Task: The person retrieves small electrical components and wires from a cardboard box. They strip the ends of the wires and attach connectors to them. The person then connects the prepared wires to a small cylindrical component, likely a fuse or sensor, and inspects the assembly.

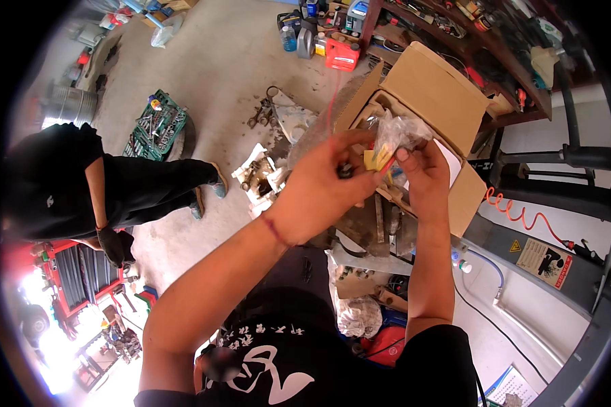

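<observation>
A clear plastic bag (402, 129) with a yellow piece (380, 160) at its lower end is held up between my hands. My left hand (322, 193) pinches the bag's lower end with thumb and fingers. Tucked in that same hand is a small dark object (345, 170), whose kind I cannot make out. My right hand (428, 178) grips the bag's right side, its thumb against the plastic. Just beyond and beneath both hands stands an open cardboard box (433, 95) with its flaps spread. Moulded packing and a white sheet (448, 161) show inside; my hands hide part of the contents.
Another person (115, 183) stands at the left, beside a green tool case (157, 127). Metal parts (258, 178) lie on the floor ahead. A red jug (342, 54) and bottles stand near a cluttered shelf (468, 47). A coiled orange hose (519, 216) hangs at the right.
</observation>
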`<state>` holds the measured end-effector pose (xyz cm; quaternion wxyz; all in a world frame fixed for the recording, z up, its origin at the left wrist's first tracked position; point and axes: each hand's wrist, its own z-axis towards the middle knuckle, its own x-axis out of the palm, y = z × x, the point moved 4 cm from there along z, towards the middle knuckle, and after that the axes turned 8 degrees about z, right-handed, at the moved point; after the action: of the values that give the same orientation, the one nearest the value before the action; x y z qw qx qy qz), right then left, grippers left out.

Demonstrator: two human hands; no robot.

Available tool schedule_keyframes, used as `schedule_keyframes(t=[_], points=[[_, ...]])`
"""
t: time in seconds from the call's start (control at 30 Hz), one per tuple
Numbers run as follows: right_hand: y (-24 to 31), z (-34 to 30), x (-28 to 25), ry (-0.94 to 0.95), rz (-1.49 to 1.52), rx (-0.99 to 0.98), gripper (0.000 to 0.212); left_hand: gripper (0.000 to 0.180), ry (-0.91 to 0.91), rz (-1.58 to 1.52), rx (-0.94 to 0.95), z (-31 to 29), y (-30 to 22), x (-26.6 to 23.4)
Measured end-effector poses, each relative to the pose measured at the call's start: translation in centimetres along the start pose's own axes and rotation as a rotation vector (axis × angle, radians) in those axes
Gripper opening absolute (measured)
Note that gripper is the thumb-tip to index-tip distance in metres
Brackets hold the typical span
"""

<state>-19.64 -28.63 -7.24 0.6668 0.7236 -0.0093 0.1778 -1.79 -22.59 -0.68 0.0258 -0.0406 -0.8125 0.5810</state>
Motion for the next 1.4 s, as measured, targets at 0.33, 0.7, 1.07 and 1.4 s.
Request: schedule_keyframes(t=[0.33, 0.7, 1.07, 1.4], points=[[0.1, 1.3, -1.9, -0.048, -0.085, -0.079, 0.029, 0.030, -0.032, -0.099, -0.167, 4.5, 2.9, 0.3], [2.1, 1.7, -0.8, 0.168, 0.120, -0.103, 0.042, 0.022, -0.027, 0.058, -0.119, 4.3, 3.4, 0.0], [2.9, 1.0, -0.9, 0.229, -0.042, -0.149, 0.022, 0.023, -0.074, 0.084, 0.008, 3.5, 3.8, -0.6], [4.2, 1.2, -1.3, 0.385, -0.216, 0.117, 0.017, 0.018, -0.006, 0.256, 0.093, 2.4, 3.1, -1.3]])
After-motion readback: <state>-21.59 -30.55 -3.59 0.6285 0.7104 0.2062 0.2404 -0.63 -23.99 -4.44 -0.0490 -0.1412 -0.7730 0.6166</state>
